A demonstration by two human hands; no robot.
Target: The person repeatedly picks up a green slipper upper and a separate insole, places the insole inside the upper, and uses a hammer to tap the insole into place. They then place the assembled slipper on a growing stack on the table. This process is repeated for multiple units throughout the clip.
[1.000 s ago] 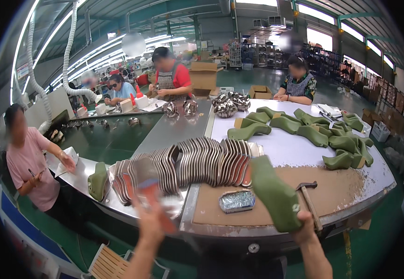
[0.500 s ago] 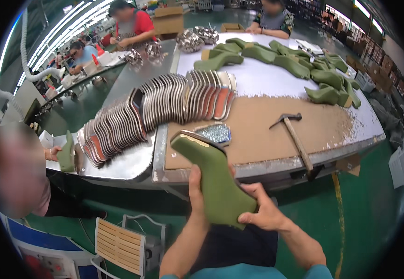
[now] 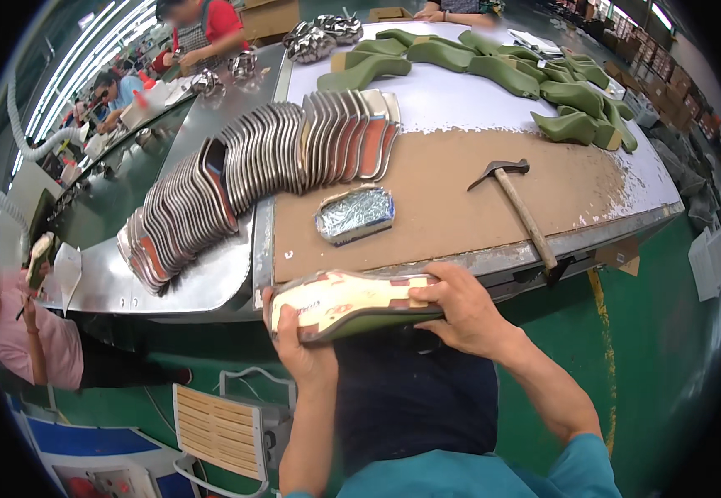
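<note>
A green shoe last [image 3: 352, 307] lies sideways between my hands at the table's front edge, its underside turned up. Along that underside runs a cream and brown insole piece. My left hand [image 3: 304, 349] grips one end of the last, thumb on the insole. At the other end, my right hand [image 3: 464, 311] is closed round it with the thumb pressed on top. Just beyond the last, an open box of small metal nails [image 3: 355, 216] sits on the brown board. A hammer [image 3: 518, 203] with a wooden handle rests to the right.
Curved metallic-looking pieces [image 3: 265, 149] stand in a long row at the left. Several green shoe lasts [image 3: 506, 76] cover the table's far side. A person in pink [image 3: 58, 349] at the left holds another last [image 3: 38, 261]. A slatted chair [image 3: 218, 423] stands lower left.
Both hands have turned the last from upright to lying sideways, bringing its underside into view. My right hand has moved up to one end. The view has shifted slightly.
</note>
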